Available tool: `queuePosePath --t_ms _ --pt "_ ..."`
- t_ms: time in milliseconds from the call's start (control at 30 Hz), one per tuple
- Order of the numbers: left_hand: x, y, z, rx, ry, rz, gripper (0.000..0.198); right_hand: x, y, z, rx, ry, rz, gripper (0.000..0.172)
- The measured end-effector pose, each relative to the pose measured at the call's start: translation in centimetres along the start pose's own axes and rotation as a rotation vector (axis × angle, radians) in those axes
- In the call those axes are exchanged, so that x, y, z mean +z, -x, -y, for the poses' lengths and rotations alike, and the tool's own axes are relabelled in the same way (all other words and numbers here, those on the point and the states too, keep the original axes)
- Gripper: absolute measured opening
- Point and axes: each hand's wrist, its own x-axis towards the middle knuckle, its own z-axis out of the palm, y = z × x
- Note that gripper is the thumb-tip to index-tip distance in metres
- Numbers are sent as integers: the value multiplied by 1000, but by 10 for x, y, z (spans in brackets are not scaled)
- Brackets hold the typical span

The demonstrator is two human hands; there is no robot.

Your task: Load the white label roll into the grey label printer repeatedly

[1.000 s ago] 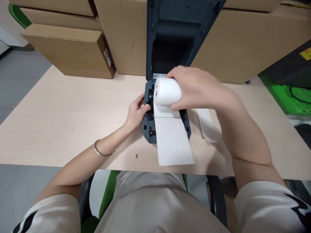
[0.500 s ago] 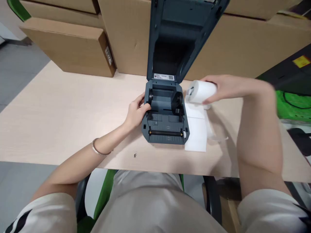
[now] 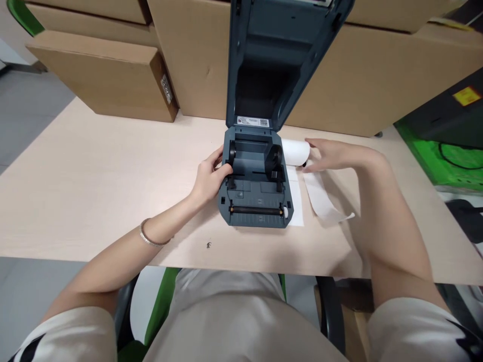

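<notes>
A dark grey label printer stands on the table with its lid raised. Inside are two black roll holders and a black roller near the front. My left hand grips the printer's left side, thumb over the rim. A white paper roll lies against the printer's right side, its left end hidden behind the printer. From it a paper strip runs toward me, partly covered by the printer. My right hand is at the roll's right end, fingers apart. Under this hand a second white strip extends, its end curled.
Cardboard boxes line the back of the table, with a flatter carton at left. At right are a black case and something bright green. A small dark scrap lies near the front edge.
The roll has been lowered from my right hand's hold to the table and moved left against the printer. My right hand has loosened around its end. My left hand keeps its grip.
</notes>
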Motion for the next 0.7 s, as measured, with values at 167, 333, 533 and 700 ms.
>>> queuePosePath --t_ms 167,333,533,700 --pt "0 0 0 2 -5 -2 61 22 17 -9 204 213 10 63" --pt "-1 0 3 2 23 0 56 1 51 -9 5 -5 -113 34" --pt "-1 0 5 3 16 -4 57 -61 75 34 -441 -452 30 29" --pt "-1 0 3 -1 39 9 57 -51 30 111 -486 -171 -34 29"
